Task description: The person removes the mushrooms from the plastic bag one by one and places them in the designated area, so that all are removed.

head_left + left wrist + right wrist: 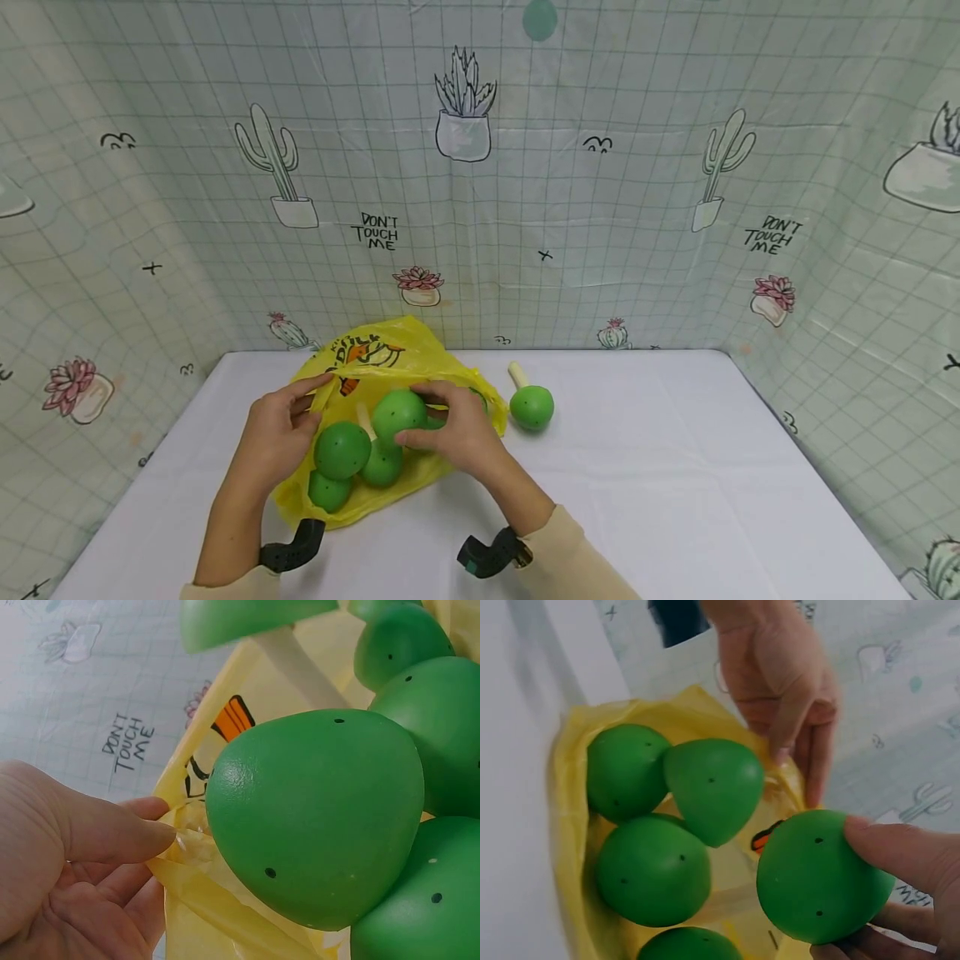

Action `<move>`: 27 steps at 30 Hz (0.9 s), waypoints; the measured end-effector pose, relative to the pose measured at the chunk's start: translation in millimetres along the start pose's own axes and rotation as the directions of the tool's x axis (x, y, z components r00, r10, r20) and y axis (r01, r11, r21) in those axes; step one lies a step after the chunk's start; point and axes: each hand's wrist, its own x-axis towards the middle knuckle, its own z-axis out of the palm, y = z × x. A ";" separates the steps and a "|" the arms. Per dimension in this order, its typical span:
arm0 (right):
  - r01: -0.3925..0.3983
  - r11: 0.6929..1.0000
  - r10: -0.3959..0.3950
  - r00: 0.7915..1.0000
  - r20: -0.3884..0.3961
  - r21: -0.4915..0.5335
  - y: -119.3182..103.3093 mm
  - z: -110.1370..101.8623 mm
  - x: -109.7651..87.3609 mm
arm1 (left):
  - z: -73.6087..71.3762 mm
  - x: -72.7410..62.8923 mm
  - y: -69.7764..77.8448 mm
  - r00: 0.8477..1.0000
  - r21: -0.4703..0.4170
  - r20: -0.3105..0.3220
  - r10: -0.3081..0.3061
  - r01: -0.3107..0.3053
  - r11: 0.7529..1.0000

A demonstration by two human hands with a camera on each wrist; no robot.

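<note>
A yellow plastic bag (411,346) with printed figures lies on the table, its mouth facing me. My left hand (273,437) pinches the bag's left edge between thumb and fingers, seen closely in the left wrist view. With my right hand (467,429) I grip a green mushroom-shaped toy (817,877) by its black-dotted cap, over the bag's opening. Several like it sit inside, among them a green mushroom toy (341,450) near my left hand and another mushroom toy (654,870) beside it. The pale stem (304,671) of the held toy shows in the left wrist view.
One more green mushroom toy (532,408) lies outside the bag, to its right, with its pale stem pointing away. The white table (675,475) is bounded at the back and sides by a grid-patterned cloth (495,208).
</note>
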 end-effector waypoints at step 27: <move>0.143 0.969 -0.144 0.990 -0.011 0.199 -45.2 -58.9 -24.3 | 0.3 0.8 -1.2 1.000 0.001 -0.002 0.016 -0.016 1.000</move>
